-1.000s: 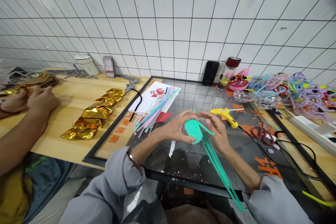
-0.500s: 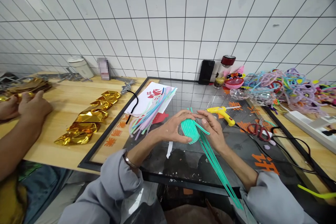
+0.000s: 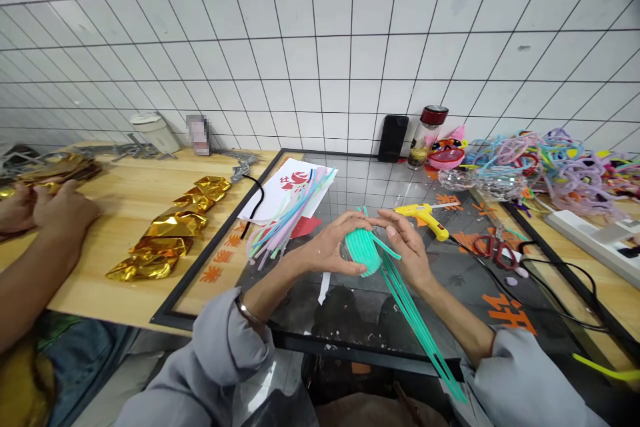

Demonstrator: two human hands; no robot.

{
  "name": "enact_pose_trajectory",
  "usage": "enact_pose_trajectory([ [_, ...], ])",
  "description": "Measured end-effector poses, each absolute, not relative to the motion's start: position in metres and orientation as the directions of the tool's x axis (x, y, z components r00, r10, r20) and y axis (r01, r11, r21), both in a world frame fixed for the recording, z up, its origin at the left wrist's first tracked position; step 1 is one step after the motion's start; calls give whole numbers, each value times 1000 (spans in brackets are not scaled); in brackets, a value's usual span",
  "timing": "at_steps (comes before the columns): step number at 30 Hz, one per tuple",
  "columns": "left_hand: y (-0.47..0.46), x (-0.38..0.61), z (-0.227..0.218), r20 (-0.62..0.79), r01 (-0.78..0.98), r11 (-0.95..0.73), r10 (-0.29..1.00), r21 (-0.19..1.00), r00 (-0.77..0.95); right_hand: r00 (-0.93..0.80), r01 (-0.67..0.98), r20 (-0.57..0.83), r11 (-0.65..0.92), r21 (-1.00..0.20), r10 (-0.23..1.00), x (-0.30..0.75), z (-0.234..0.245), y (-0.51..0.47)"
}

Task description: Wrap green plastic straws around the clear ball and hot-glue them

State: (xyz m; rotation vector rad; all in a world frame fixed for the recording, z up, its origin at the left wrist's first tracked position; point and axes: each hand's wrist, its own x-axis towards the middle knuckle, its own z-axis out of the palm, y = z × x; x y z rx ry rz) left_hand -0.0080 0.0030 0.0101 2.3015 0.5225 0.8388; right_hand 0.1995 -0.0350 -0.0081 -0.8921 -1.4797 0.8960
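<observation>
My left hand (image 3: pixel 327 243) curves its thumb and fingers around a ball (image 3: pixel 363 251) wrapped in rows of teal-green pipe cleaners. On the ball's right side is my right hand (image 3: pixel 406 247), its fingertips meeting the left fingertips at the top and its thumb bent close to a short loose strand end. Long green pipe cleaners (image 3: pixel 417 323) trail from the ball past the right palm, down over the table's front edge. Exactly how the right fingers grip the strands is partly hidden.
Pastel pipe cleaners (image 3: pixel 293 213) lie on white paper at left. A yellow glue gun (image 3: pixel 425 217), red-handled scissors (image 3: pixel 495 250) and black cable lie right. Behind stand a phone (image 3: pixel 393 138) and bottle (image 3: pixel 427 137). Gold foil (image 3: pixel 170 233) lies left, near another person's hands (image 3: pixel 63 213).
The view has shifted very slightly. My hands and the green ball keep nearly the same pose, and the other person's hands have barely moved.
</observation>
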Motion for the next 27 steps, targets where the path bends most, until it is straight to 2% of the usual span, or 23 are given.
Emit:
enact_pose_trajectory([
  [7, 3, -6, 12, 472, 105, -760, 499, 641, 727, -71, 42, 434, 437, -898, 898, 199, -8, -35],
  [27, 1, -8, 11, 425, 171, -722, 563, 671, 708, -97, 71, 392, 400, -914, 915, 199, -7, -38],
])
